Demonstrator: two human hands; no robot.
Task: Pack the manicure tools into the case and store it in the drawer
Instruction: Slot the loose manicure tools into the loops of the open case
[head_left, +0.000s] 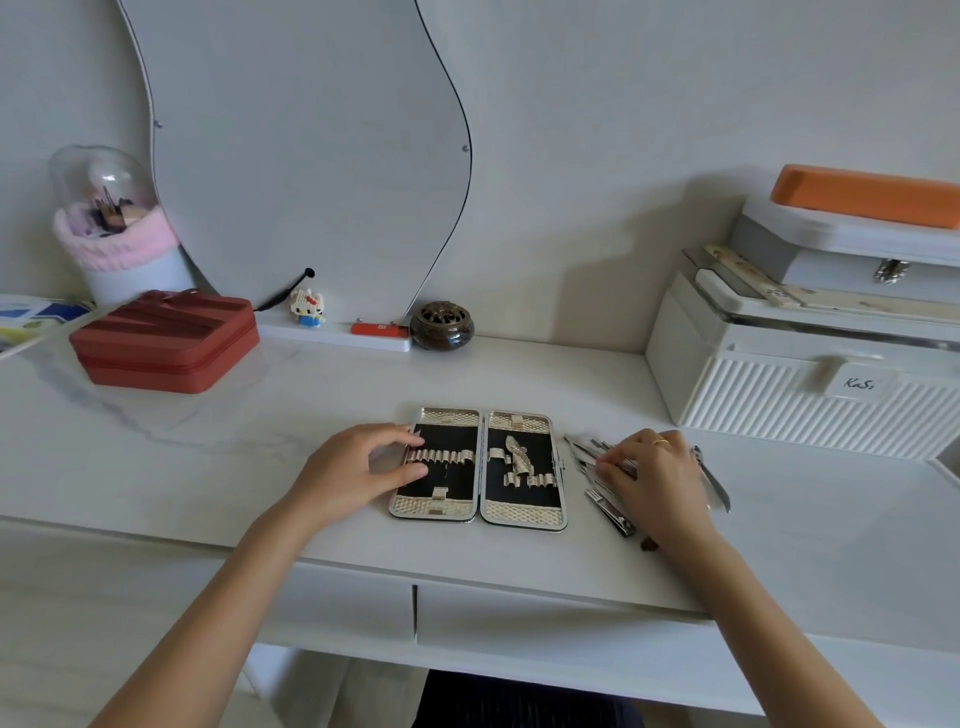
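The manicure case (478, 506) lies open and flat on the white tabletop, its black lining crossed by empty silver loops. My left hand (358, 467) holds the case's left edge, fingers and thumb curled on it. Just right of the case lies a pile of metal manicure tools (589, 452). My right hand (657, 473) rests on the pile with fingertips pinching the tools. A nail clipper (613, 514) lies at the pile's near side, and a larger tool (714, 480) sticks out to the right of my hand. The drawers (545, 621) under the tabletop are closed.
A red zip case (166, 340) stands at the back left, beside a pink-rimmed brush holder (117, 244). A mirror (291, 156), small figurine (307, 306) and brown incense burner (441, 325) line the back. White storage boxes (810, 384) fill the right side.
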